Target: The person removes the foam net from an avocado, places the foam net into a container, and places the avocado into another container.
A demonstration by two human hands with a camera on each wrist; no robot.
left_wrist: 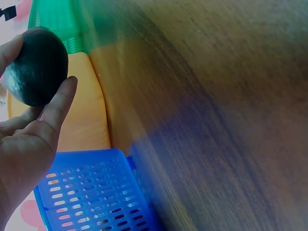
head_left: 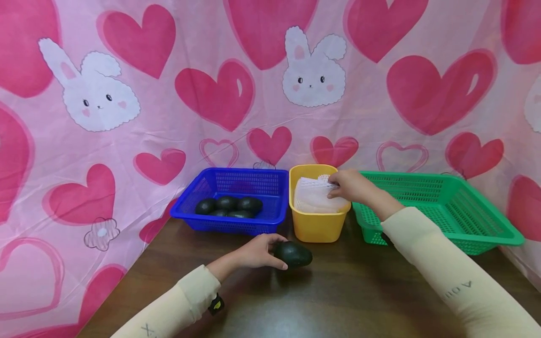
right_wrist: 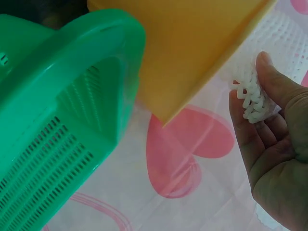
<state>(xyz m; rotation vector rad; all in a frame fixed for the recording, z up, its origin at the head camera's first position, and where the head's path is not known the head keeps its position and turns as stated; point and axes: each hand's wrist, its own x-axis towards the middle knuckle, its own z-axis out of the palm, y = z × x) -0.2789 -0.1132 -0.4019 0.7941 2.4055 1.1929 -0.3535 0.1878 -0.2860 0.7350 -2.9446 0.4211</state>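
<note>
A dark green avocado [head_left: 296, 254] is held in my left hand [head_left: 258, 253], just above the table in front of the yellow bin [head_left: 318, 229]. Fingers and thumb grip it from its left end, as the left wrist view also shows. Over the bin's right rim reaches my right hand [head_left: 355, 188]. It pinches the end of a white foam net sleeve [right_wrist: 255, 98] between thumb and fingers. More white foam sleeves [head_left: 314, 196] lie stacked inside the bin. How far the pinched sleeve is out of the stack I cannot tell.
Left of the bin stands a blue basket [head_left: 189, 216] holding several avocados [head_left: 249, 205]. A green basket [head_left: 469, 241] stands to the right, partly behind my right forearm. Behind them hangs a pink cloth [head_left: 262, 112] with hearts and rabbits. Everything stands on a brown wooden table [head_left: 338, 295].
</note>
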